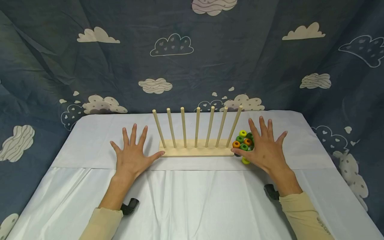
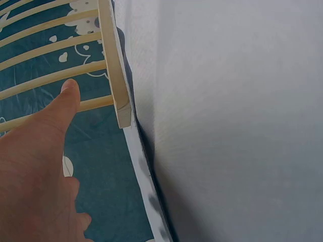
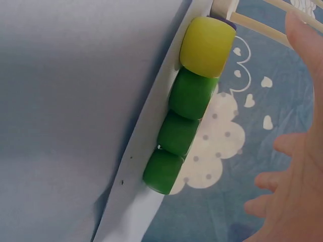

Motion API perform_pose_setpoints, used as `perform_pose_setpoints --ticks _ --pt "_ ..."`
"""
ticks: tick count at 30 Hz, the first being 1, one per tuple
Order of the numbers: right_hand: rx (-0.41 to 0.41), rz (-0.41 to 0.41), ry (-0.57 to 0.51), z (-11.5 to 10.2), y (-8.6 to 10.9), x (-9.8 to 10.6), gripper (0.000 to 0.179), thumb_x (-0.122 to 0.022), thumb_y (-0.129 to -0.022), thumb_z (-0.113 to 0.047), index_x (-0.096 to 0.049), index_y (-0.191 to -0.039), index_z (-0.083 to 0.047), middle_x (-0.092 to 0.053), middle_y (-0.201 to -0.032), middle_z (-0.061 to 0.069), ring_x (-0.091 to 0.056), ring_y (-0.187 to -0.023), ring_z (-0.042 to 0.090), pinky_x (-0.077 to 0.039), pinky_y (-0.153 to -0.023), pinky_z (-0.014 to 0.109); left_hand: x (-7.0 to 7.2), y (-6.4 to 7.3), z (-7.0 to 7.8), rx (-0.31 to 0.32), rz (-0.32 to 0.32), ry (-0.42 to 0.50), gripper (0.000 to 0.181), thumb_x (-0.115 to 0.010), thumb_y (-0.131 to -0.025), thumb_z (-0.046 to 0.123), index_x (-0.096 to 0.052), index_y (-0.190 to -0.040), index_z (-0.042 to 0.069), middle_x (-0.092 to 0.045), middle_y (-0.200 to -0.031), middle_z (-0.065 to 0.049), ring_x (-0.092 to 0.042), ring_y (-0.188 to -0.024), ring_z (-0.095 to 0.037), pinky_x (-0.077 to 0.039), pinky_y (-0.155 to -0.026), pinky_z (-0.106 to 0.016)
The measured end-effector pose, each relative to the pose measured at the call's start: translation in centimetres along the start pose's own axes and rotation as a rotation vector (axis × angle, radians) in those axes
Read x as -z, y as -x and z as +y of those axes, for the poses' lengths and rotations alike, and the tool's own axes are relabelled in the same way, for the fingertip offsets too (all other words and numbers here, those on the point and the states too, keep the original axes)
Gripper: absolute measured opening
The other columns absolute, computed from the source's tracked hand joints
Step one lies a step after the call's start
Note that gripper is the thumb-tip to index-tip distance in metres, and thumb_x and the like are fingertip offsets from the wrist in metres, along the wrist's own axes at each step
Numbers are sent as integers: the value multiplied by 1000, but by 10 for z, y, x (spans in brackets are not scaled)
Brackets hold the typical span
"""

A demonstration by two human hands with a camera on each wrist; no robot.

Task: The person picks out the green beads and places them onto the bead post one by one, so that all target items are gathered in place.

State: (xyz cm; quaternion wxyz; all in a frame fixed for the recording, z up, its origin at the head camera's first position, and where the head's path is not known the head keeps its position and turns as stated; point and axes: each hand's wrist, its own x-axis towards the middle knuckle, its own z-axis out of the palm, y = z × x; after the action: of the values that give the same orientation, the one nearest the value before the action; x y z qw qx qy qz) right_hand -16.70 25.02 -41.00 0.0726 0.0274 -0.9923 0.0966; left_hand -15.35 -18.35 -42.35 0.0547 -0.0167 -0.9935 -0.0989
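A pale wooden rack (image 1: 196, 152) with several upright pegs (image 1: 183, 126) stands on the white-covered table. My left hand (image 1: 132, 158) is spread wide at its left end, the thumb tip right by the base's corner. On the other side my right hand (image 1: 267, 151) is spread too, its thumb reaching toward the base's right end. Beside that end lies a cluster of green, orange and yellow beads (image 1: 244, 147), partly hidden behind the right hand. In the right wrist view a yellow bead (image 3: 208, 46) and several green beads (image 3: 177, 133) sit in a row. Neither hand holds anything.
White cloth (image 1: 192, 200) covers the table, with a fold line running across it. Behind hangs a dark blue curtain (image 1: 240, 66) with cloud prints. Black devices show at the left wrist (image 1: 129, 206) and right wrist (image 1: 271, 192).
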Motion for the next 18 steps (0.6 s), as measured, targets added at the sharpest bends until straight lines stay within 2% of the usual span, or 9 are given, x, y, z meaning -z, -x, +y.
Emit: perform_pose_setpoints --ticks 8,18 --pt "-4 -3 3 3 0 0 125 -70 -77 -81 -13 -169 -19 -6 -174 26 -2 -160 53 7 -112 93 -1 -2 0 1 2 -3 112 -57 -83 85 -15 -169 26 -2 -178 -14 6 -162 -49 -1 -114 -93" --pt "0 15 -21 5 0 2 119 -76 -78 -74 -26 -165 -11 -17 -171 28 -12 -159 51 4 -117 89 -2 -2 0 -5 16 -19 109 -55 -86 84 -16 -169 25 -5 -177 -14 1 -162 -49 -3 -119 -89"
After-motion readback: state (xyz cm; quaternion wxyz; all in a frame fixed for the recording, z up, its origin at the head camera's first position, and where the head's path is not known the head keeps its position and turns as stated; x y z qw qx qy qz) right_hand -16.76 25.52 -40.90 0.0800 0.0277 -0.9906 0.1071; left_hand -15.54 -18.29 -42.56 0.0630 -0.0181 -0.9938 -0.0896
